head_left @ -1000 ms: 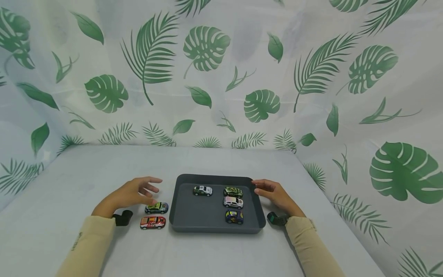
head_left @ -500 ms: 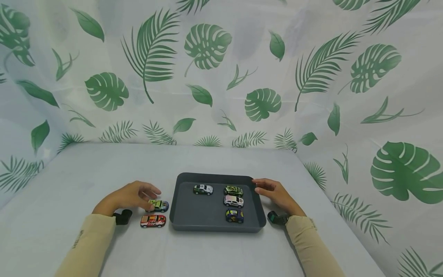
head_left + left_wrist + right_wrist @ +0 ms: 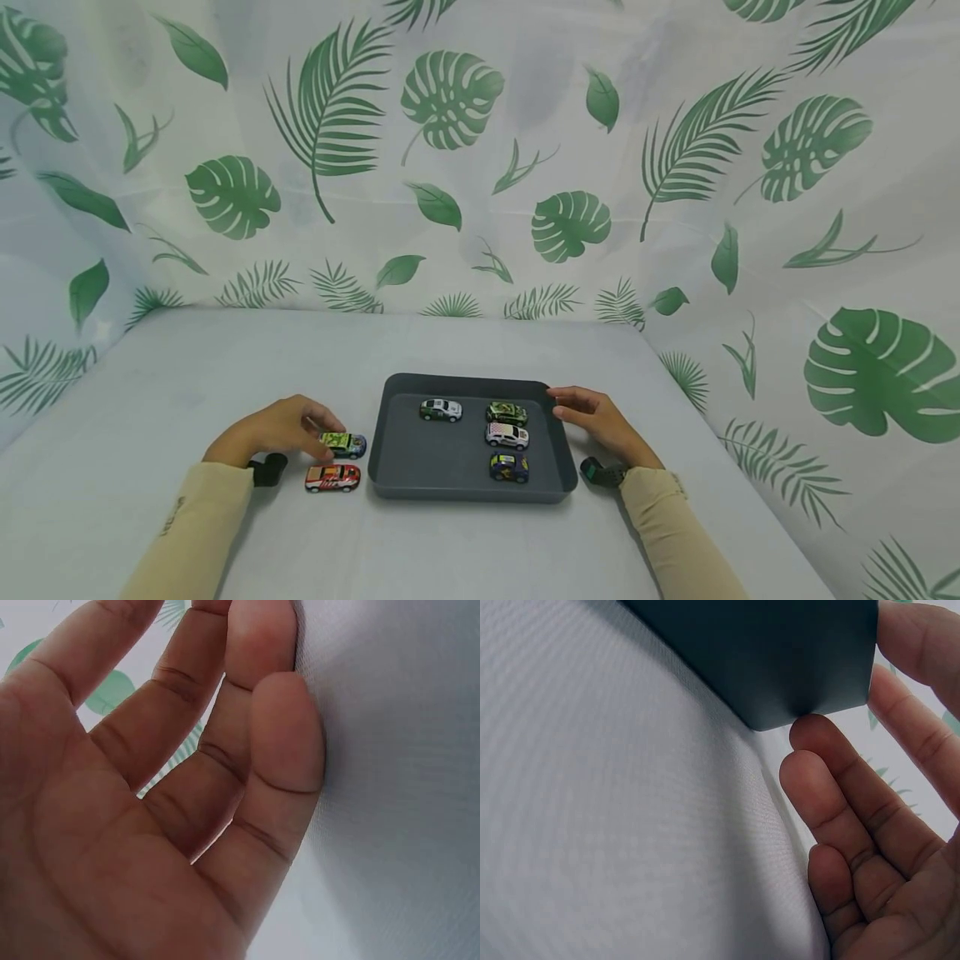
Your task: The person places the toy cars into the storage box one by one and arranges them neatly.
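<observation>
My left hand pinches a green-and-yellow toy car on the table left of the tray, with the thumb on the near side. Its fingers curl close to the cloth in the left wrist view, where the car is out of sight. Just in front lies a red-and-orange toy car. My right hand rests relaxed fingertips on the right rim of a dark grey tray, near its far corner. Its fingers touch and lie beside the tray's outer wall.
Inside the tray stand a white-and-green toy car, a camouflage-green one, a white one and a dark blue one. White cloth covers the table. A leaf-patterned curtain hangs behind and at the sides.
My left hand has lowered, and its fingers have closed in around the green-and-yellow car. The right hand stays at the tray's rim. The cars in the tray have not moved.
</observation>
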Demonstrator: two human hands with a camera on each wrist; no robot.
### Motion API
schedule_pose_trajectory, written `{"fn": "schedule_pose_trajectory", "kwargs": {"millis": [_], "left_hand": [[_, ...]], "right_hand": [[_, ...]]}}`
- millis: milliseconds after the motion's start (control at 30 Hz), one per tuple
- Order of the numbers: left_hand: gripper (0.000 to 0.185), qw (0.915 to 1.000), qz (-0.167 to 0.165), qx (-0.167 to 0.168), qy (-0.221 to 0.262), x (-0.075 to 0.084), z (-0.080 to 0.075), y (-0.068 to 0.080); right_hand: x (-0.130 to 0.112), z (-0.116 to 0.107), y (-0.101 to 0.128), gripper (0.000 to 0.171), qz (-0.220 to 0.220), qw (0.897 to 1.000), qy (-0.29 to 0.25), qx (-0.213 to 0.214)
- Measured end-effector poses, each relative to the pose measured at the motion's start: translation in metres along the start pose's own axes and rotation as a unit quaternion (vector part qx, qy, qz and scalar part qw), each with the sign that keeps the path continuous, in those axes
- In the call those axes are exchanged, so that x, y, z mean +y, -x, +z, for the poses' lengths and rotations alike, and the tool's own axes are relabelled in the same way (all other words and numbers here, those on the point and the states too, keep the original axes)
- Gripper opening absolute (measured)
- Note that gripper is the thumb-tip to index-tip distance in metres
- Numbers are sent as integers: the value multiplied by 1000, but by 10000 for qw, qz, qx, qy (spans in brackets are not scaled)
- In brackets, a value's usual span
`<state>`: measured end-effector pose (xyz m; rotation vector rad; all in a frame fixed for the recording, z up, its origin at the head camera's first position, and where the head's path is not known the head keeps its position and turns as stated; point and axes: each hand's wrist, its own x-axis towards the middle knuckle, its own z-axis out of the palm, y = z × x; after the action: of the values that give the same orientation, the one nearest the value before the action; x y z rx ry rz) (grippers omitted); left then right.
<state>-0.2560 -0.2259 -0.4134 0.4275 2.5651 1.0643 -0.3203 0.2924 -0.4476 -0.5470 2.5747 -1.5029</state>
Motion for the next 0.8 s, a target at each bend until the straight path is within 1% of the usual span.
{"fn": "schedule_pose_trajectory", "kwargs": {"millis": [167,267,400,567,800], "left_hand": [[33,9998,2,114,-166,0,0,0],[33,9996,112,223,-162,1,-1,1],[34,9988,296,397,34,2,-2,3],[34,9970,556,517,164,3,-3,3],[32,9942,743,773,112,6,-4,2]], "right_hand": [[0,-1,0,45,9,10000,-11,0],[0,-1,-1,45,2,10000,-12,-1],[0,-1,-1,45,-10,10000,8,4],[0,0,-1,45,8,10000,17,9],[0,0,0,45,6,10000,30,7]]}}
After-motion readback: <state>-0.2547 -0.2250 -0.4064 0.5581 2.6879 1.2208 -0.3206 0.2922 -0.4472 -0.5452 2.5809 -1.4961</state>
